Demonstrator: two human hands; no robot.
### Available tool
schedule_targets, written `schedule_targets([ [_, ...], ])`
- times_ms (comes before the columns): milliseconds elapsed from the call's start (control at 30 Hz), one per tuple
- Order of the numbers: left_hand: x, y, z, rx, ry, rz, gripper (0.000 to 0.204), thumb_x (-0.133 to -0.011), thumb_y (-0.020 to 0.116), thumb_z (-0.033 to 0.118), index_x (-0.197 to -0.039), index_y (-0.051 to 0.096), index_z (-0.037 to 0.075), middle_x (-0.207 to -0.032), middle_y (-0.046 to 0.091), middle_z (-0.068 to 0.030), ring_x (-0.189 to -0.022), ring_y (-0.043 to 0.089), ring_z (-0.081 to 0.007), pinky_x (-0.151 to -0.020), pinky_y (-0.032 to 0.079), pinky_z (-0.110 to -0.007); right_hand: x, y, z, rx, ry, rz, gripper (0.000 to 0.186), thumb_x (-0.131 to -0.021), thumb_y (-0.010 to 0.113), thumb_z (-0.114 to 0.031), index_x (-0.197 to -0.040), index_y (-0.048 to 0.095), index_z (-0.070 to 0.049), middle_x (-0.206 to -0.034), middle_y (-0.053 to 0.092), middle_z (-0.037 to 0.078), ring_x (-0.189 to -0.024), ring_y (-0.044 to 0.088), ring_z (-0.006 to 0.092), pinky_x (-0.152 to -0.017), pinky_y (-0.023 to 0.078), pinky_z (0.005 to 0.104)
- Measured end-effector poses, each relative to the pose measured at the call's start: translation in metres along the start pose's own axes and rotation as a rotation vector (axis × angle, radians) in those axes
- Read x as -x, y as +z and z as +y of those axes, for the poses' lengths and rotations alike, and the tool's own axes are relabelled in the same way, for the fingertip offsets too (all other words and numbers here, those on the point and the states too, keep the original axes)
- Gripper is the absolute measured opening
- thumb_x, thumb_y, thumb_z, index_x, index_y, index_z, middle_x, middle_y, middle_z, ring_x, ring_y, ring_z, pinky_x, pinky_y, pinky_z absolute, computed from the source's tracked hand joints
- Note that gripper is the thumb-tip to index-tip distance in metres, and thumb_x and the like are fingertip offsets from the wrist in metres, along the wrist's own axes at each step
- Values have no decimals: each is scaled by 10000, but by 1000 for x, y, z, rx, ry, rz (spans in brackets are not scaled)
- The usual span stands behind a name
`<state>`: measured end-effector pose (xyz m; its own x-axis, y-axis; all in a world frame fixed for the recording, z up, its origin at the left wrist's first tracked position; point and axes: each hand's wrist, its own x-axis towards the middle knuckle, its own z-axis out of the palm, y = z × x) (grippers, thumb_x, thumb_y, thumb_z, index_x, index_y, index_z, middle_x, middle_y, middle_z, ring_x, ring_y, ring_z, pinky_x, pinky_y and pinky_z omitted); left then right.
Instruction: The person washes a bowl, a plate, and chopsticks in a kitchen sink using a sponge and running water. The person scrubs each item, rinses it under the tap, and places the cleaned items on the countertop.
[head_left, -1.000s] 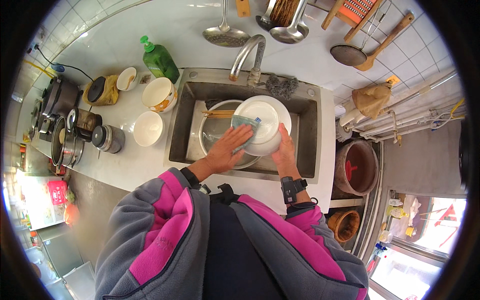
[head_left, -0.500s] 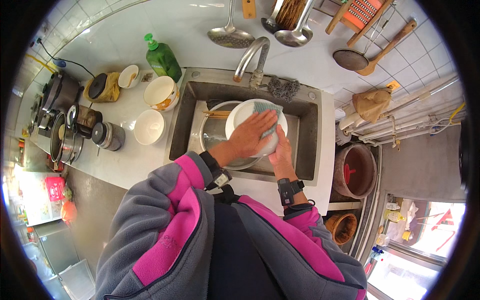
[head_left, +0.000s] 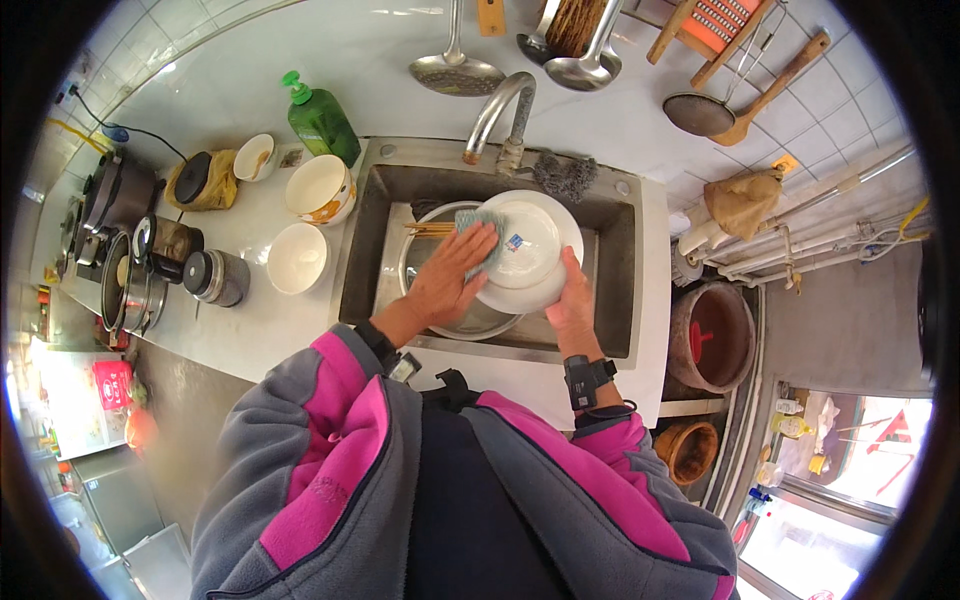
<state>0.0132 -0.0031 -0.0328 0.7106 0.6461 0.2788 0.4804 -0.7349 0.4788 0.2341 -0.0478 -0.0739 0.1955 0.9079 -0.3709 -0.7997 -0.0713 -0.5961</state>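
Over the sink (head_left: 620,290) I hold up a white plate (head_left: 528,255), its underside with a small blue mark facing me. My right hand (head_left: 572,297) grips its right rim, thumb on the near face. A grey-green dishcloth (head_left: 484,240) lies under the fingers of my left hand (head_left: 449,278), pressed to the plate's left edge. Below the plate, a round metal basin (head_left: 412,262) sits in the sink, partly hidden. Chopsticks (head_left: 432,229) rest across the basin's left side.
The faucet (head_left: 500,115) arches over the sink's back edge, a grey scrubber (head_left: 565,177) beside its base. Left on the counter stand white bowls (head_left: 297,257), a green pump bottle (head_left: 322,118) and a dark-lidded jar (head_left: 215,275). Ladles (head_left: 585,70) hang on the wall.
The plate has turned so its underside faces me more fully, and it has shifted slightly right. My left hand and the cloth have slid left from its middle to its left edge.
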Motion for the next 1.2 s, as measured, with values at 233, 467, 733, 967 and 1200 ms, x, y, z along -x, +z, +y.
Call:
schedule_targets([
  [233,-47,8,3,-75,8,30,543,-925,406,256,-1411,289,44,-1480,253,-130,-1372,220,-293,-1123,151,-431,6,20,12,27,32,-20,526,-867,637,-293,-1237,467,40,-1213,548,137,-1090,548,253,-943,449,418],
  [467,-27,14,36,119,151,-73,543,-912,422,221,-1413,290,57,-1478,266,-115,-1366,239,-291,-1122,177,-422,7,12,15,-39,18,-9,484,-893,593,-321,-1235,479,2,-1206,552,126,-1086,550,246,-922,459,396],
  [733,17,2,12,457,-13,-158,465,-888,451,161,-1346,434,82,-1409,406,-58,-1348,295,-244,-1124,205,-398,7,3,12,10,39,61,558,-867,624,-352,-1235,463,35,-1212,541,150,-1083,549,269,-938,449,414],
  [967,33,10,-29,2009,-964,259,349,-935,428,322,-1141,563,74,-1110,623,-73,-1030,584,-245,-942,419,-405,15,3,16,93,32,65,655,-828,667,-369,-1252,428,71,-1244,509,192,-1126,518,299,-959,433,439],
  [1200,33,0,-31,2103,-908,253,355,-923,421,313,-1135,551,59,-1135,605,-106,-1042,573,-279,-924,429,-433,15,1,26,103,53,75,676,-807,698,-343,-1253,418,82,-1239,505,214,-1119,520,315,-959,430,448],
])
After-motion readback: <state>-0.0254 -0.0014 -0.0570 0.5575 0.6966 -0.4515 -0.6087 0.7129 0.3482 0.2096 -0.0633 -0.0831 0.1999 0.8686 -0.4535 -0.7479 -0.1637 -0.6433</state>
